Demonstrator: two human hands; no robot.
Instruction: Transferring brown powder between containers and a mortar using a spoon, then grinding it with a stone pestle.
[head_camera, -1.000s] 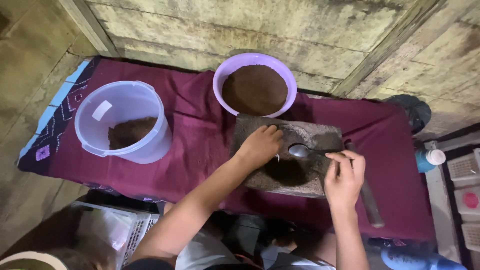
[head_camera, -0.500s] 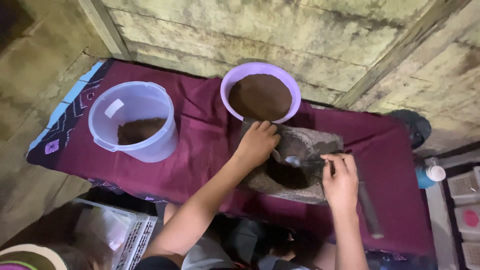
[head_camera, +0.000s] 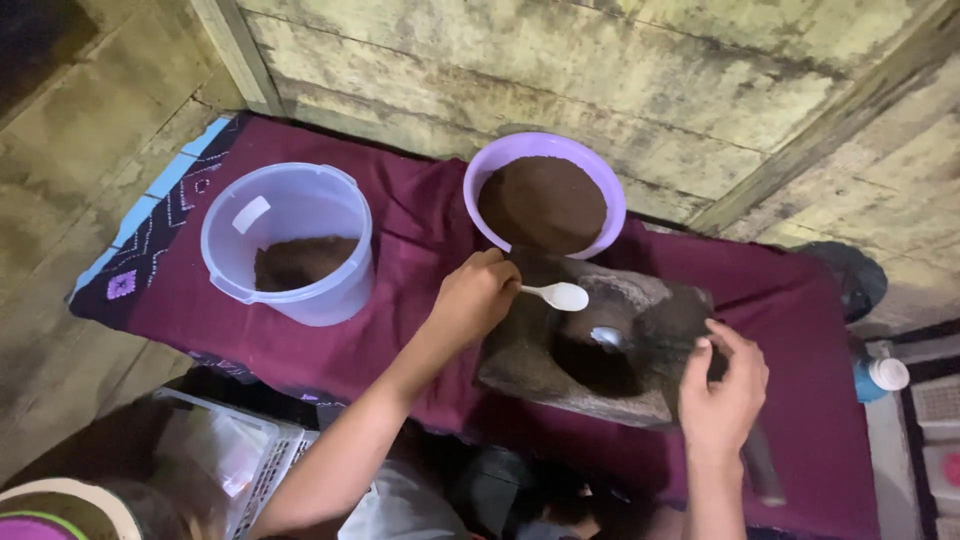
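Now | my left hand (head_camera: 475, 297) pinches spoon (head_camera: 556, 295) by handle, bowl beyond fingers | light, stiff plastic | right hand (head_camera: 722, 385) curled, steadying heavy mortar (head_camera: 650, 305), I judge

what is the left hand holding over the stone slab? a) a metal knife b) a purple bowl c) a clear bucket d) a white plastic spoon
d: the left hand grips a white plastic spoon by its handle, its bowl pointing out over the stone slab, in front of the purple bowl of brown powder.
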